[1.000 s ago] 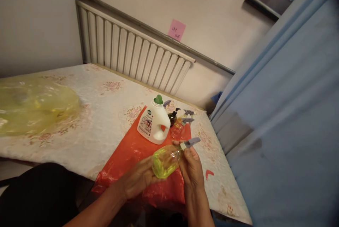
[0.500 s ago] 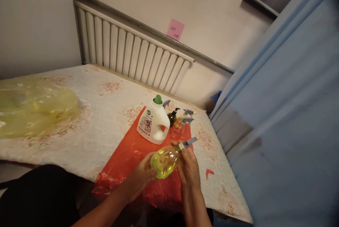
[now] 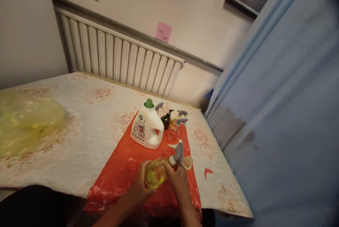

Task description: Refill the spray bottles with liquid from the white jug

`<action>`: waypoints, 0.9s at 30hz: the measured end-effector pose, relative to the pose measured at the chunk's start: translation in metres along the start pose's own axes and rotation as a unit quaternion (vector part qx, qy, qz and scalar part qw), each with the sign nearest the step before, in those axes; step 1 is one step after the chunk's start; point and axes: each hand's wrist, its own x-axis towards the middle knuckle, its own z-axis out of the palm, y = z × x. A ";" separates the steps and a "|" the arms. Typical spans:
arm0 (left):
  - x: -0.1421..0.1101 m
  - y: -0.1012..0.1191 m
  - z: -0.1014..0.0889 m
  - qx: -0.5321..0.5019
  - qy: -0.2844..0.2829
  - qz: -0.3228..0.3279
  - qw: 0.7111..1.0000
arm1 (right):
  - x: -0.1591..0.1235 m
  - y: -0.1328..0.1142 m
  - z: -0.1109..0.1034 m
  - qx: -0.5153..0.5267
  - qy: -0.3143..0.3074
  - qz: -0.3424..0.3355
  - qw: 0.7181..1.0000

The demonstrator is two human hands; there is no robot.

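Observation:
Between my hands a clear spray bottle (image 3: 156,174) with yellow liquid lies tilted, its grey and white trigger head (image 3: 179,155) pointing up and right. My left hand (image 3: 138,187) is wrapped around the bottle's base end. Around its neck, just below the trigger head, my right hand (image 3: 178,181) is closed. Beyond them a white jug (image 3: 147,129) with a green top (image 3: 149,103) stands on a red plastic bag (image 3: 120,170). Beside the trigger head sits a small pale round piece (image 3: 188,162), perhaps a cap.
Behind the jug stand a dark pump bottle (image 3: 166,119) and several other spray bottles, one of them pinkish (image 3: 173,131). A yellow plastic bag (image 3: 29,122) lies at left on the floral cloth (image 3: 87,138). A red scrap (image 3: 208,173) lies right; a blue curtain (image 3: 275,114) hangs beyond.
The spray bottle has come lower and turned about its length, so its trigger now shows from the side. My right hand has shifted its hold at the neck. The view has swung slightly right.

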 end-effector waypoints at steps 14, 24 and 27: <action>0.017 -0.017 0.006 0.125 -0.006 0.067 0.990 | 0.004 0.024 0.003 -0.007 0.049 -0.028 0.998; 0.066 -0.053 -0.040 0.509 -0.015 0.090 0.856 | 0.111 0.013 -0.085 -0.209 0.021 -0.129 0.969; 0.073 -0.067 -0.052 0.565 -0.004 0.131 0.814 | 0.135 0.022 -0.090 -0.207 -0.019 -0.138 0.968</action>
